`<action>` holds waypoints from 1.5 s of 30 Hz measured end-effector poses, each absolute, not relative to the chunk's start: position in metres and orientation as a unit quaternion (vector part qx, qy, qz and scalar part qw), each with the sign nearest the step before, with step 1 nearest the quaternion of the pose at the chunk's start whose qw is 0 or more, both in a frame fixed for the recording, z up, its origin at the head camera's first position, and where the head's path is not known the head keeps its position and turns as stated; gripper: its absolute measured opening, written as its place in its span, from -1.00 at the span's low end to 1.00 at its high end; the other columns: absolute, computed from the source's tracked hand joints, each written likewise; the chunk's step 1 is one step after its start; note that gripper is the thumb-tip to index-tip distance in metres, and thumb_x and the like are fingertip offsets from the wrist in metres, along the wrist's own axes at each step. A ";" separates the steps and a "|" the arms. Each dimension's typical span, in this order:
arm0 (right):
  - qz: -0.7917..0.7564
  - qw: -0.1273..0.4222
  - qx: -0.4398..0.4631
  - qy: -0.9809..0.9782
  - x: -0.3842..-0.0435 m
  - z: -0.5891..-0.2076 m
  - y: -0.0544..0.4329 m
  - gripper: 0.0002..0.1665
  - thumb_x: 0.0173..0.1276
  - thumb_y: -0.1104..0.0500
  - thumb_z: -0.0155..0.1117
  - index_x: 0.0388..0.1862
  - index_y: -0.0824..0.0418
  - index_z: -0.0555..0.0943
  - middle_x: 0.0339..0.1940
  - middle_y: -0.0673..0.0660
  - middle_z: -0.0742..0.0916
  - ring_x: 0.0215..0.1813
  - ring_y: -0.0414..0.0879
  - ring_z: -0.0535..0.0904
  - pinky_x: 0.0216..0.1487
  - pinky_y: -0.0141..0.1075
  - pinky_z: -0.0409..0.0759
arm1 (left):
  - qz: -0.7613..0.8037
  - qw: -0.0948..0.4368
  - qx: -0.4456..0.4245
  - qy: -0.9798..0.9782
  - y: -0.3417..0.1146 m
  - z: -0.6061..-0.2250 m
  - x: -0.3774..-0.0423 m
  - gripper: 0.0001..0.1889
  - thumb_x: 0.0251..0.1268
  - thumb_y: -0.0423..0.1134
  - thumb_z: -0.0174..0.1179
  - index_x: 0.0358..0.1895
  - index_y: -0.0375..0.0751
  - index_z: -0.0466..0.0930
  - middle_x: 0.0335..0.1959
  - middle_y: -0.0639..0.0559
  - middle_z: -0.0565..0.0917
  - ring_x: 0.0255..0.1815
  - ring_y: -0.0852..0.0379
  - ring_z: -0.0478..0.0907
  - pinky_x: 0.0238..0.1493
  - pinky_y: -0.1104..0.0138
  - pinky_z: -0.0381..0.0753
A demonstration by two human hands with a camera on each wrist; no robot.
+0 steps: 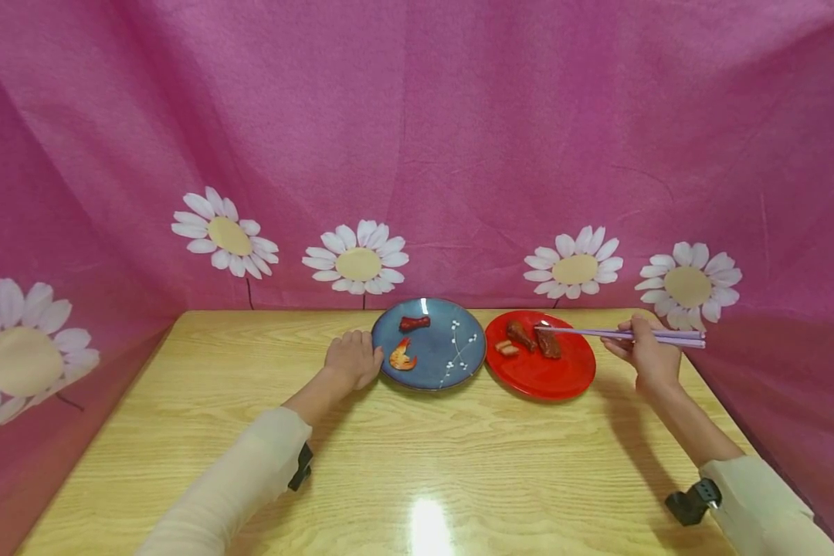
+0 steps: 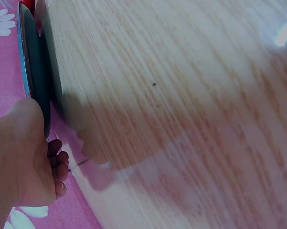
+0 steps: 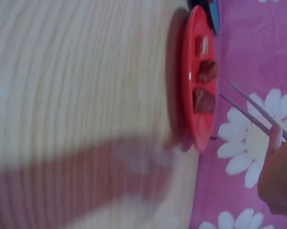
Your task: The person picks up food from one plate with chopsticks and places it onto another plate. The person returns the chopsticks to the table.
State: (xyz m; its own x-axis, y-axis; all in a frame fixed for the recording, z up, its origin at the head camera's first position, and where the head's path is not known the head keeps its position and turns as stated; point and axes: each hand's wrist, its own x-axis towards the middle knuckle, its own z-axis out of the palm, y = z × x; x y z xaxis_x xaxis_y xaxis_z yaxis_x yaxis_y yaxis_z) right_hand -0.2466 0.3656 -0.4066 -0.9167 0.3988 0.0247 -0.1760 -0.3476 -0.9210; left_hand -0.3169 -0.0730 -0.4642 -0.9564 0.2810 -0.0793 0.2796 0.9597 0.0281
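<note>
My right hand (image 1: 649, 355) grips a pair of lilac chopsticks (image 1: 674, 337). In the head view their tips overlap a dark piece of meat (image 1: 548, 343) on the red plate (image 1: 556, 384). The right wrist view shows the chopsticks (image 3: 250, 117) slightly spread, tips apart from the meat (image 3: 204, 100) and nothing between them. Also on that plate lie a brown drumstick (image 1: 521, 335) and a pale striped meat piece (image 1: 506, 348). My left hand (image 1: 351, 359) rests at the left rim of the blue plate (image 1: 431, 376), thumb against it, fingers loosely bent. A shrimp (image 1: 402, 356) and a dark red piece (image 1: 415, 323) lie there.
Both plates stand side by side near the back edge of the wooden table (image 1: 389, 455). Behind and beside it hangs a pink cloth (image 1: 459, 154) printed with white daisies. Dark devices sit on both wrists, such as the one on the right (image 1: 695, 500).
</note>
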 end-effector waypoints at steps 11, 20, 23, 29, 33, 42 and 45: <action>0.785 0.152 0.017 -0.601 -0.257 -0.394 0.320 -0.67 0.57 0.19 0.10 -0.42 0.27 0.63 -0.49 0.05 0.71 -0.46 -0.14 0.74 -0.38 -0.30 0.66 | 0.011 0.040 0.143 0.989 -0.075 -0.465 -0.317 -0.51 0.61 -0.02 -0.29 0.07 -0.43 0.40 -0.11 -0.19 0.47 0.11 -0.15 0.43 0.11 0.02 0.41; 0.748 0.149 0.024 -0.646 -0.273 -0.395 0.280 -0.70 0.57 0.21 0.09 -0.34 0.36 0.62 -0.46 0.02 0.70 -0.46 -0.18 0.73 -0.36 -0.28 0.67 | 0.011 0.034 0.147 0.988 -0.074 -0.464 -0.317 -0.51 0.60 -0.01 -0.29 0.07 -0.43 0.41 -0.10 -0.20 0.48 0.10 -0.14 0.44 0.10 0.02 0.42; 0.742 0.142 0.023 -0.655 -0.279 -0.397 0.265 -0.69 0.56 0.19 0.11 -0.30 0.42 0.59 -0.48 0.03 0.70 -0.47 -0.17 0.73 -0.36 -0.26 0.68 | 0.008 0.034 0.148 0.988 -0.074 -0.465 -0.318 -0.51 0.61 -0.02 -0.30 0.07 -0.42 0.40 -0.10 -0.19 0.48 0.09 -0.14 0.44 0.10 0.02 0.42; 0.719 0.121 0.033 -0.684 -0.290 -0.402 0.245 -0.61 0.57 0.12 0.11 -0.25 0.49 0.55 -0.50 0.01 0.69 -0.47 -0.18 0.72 -0.36 -0.27 0.68 | 0.004 0.042 0.143 0.989 -0.075 -0.466 -0.318 -0.51 0.62 -0.02 -0.32 0.09 -0.41 0.39 -0.08 -0.18 0.47 0.10 -0.13 0.43 0.10 0.03 0.42; 0.696 0.099 0.022 -0.710 -0.294 -0.405 0.236 -0.54 0.57 0.03 0.10 -0.17 0.49 0.52 -0.49 0.02 0.71 -0.49 -0.18 0.71 -0.43 -0.27 0.68 | 0.007 0.040 0.140 0.989 -0.075 -0.466 -0.319 -0.51 0.61 -0.01 -0.31 0.09 -0.41 0.40 -0.09 -0.18 0.48 0.10 -0.13 0.44 0.10 0.03 0.43; 0.628 0.051 -0.004 -0.777 -0.301 -0.411 0.221 -0.45 0.55 -0.15 0.07 -0.03 0.37 0.53 -0.39 0.10 0.76 -0.39 -0.14 0.74 -0.65 -0.34 0.55 | 0.005 0.040 0.143 0.989 -0.075 -0.468 -0.319 -0.50 0.62 -0.01 -0.31 0.11 -0.42 0.41 -0.11 -0.17 0.47 0.09 -0.12 0.44 0.08 0.04 0.44; 0.625 0.054 0.001 -0.778 -0.303 -0.412 0.217 -0.42 0.54 -0.18 0.07 -0.03 0.36 0.55 -0.38 0.09 0.76 -0.35 -0.08 0.76 -0.70 -0.38 0.45 | 0.005 0.035 0.143 0.989 -0.075 -0.468 -0.319 -0.51 0.61 -0.01 -0.29 0.07 -0.42 0.42 -0.15 -0.16 0.47 0.05 -0.12 0.45 0.05 0.04 0.45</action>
